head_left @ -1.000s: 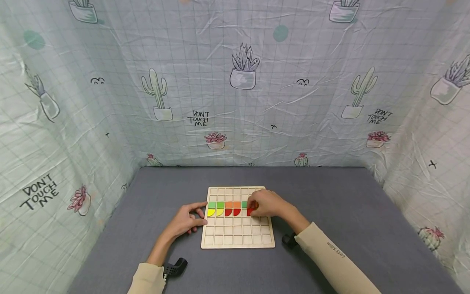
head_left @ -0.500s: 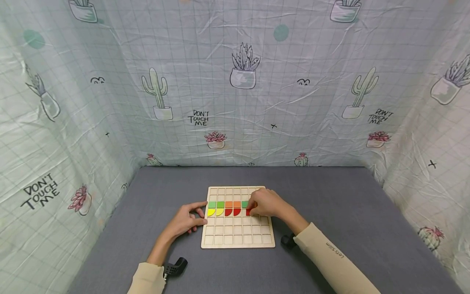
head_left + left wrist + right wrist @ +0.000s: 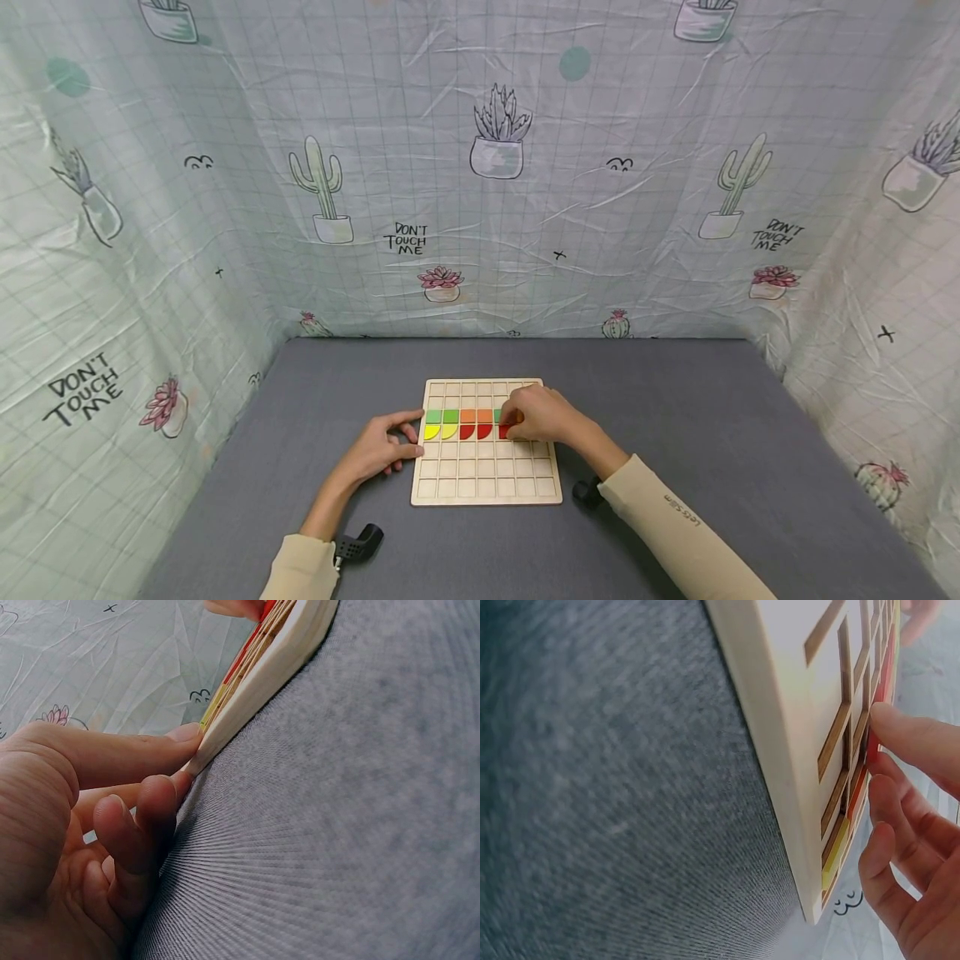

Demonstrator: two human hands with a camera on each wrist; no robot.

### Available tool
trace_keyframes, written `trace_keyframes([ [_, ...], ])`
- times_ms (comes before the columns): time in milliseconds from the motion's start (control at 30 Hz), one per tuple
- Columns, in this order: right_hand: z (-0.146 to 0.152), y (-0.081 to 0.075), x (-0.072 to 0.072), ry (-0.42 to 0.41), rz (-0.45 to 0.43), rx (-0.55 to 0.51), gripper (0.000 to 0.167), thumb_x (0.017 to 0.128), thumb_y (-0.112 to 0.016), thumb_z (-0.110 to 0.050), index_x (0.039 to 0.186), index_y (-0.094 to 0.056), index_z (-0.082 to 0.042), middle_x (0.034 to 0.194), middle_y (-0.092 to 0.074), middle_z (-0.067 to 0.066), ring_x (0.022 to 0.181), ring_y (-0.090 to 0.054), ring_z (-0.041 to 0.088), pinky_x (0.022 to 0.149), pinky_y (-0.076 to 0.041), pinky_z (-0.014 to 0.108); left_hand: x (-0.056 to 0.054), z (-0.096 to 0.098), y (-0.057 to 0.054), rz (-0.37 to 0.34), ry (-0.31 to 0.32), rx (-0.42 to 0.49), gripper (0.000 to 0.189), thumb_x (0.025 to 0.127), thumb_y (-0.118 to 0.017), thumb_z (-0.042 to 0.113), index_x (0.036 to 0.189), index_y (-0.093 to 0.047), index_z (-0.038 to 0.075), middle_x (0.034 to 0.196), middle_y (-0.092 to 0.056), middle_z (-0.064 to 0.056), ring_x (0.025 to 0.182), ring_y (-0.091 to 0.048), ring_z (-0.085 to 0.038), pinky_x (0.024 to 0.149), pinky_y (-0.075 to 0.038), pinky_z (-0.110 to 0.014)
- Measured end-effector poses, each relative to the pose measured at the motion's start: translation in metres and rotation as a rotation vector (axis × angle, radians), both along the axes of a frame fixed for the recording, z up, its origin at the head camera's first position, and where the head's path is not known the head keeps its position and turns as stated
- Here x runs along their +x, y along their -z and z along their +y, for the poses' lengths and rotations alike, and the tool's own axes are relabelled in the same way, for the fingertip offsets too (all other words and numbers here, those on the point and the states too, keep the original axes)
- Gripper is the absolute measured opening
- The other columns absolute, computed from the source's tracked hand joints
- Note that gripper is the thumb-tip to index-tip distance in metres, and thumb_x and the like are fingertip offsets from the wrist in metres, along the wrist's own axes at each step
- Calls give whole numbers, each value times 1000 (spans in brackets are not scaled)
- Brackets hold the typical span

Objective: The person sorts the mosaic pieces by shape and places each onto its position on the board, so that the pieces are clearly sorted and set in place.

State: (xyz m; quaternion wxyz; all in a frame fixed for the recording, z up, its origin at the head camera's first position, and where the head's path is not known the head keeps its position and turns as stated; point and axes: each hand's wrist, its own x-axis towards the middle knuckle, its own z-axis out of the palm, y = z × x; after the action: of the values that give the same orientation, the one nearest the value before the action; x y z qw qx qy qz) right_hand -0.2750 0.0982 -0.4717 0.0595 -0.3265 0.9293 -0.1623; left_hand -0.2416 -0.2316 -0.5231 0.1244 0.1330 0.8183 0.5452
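A pale wooden grid board [image 3: 487, 492] lies flat on the table. My left hand [image 3: 375, 450] touches its left edge with thumb and index finger spread apart; the left wrist view has the thumb [image 3: 169, 746] at the board's rim. Over the right part of the board, my right hand [image 3: 547, 414] pinches a red tile [image 3: 505, 432] between thumb and fingers, low over the cells. Green tiles [image 3: 450, 416] and orange tiles [image 3: 476, 416] form one row. Below them sit yellow quarter-round tiles [image 3: 431, 431] and red quarter-round tiles [image 3: 483, 431]. The right hand hides cells to the right.
The board rests on a grey cloth-covered table [image 3: 637, 383]. Behind and at both sides hangs a pale curtain [image 3: 525, 217] printed with cacti. Black wrist cameras [image 3: 360, 543] sit at both sleeves.
My right hand has shifted slightly left with the red tile, now nearer the other red tiles. The left hand stays at the board's edge.
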Motion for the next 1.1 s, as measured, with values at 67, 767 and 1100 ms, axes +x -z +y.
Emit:
trace_keyframes([
  [67,-1,0,0,-3,9,9,10,84,-86,-25,93,-83,-27,85,-73,-13,76,-60,1,62,-49,24,0,0,0,1,-2,1,67,86,-83,13,147,-56,6,102,-66,-18,50,-55,-12,41,-45,-30],
  [767,-6,2,1,-20,24,-9,10,87,-83,-20,97,-83,-23,87,-71,-10,77,-61,4,64,-49,23,-3,0,4,-1,-3,-14,67,84,-85,15,146,-58,9,98,-65,-14,50,-57,-13,42,-47,-30],
  [1100,-6,2,1,-15,9,-24,10,87,-83,-18,96,-82,-23,85,-72,-11,77,-61,4,63,-49,24,-1,0,2,3,-8,-1,68,86,-83,13,148,-56,5,101,-65,-16,49,-55,-13,41,-45,-31],
])
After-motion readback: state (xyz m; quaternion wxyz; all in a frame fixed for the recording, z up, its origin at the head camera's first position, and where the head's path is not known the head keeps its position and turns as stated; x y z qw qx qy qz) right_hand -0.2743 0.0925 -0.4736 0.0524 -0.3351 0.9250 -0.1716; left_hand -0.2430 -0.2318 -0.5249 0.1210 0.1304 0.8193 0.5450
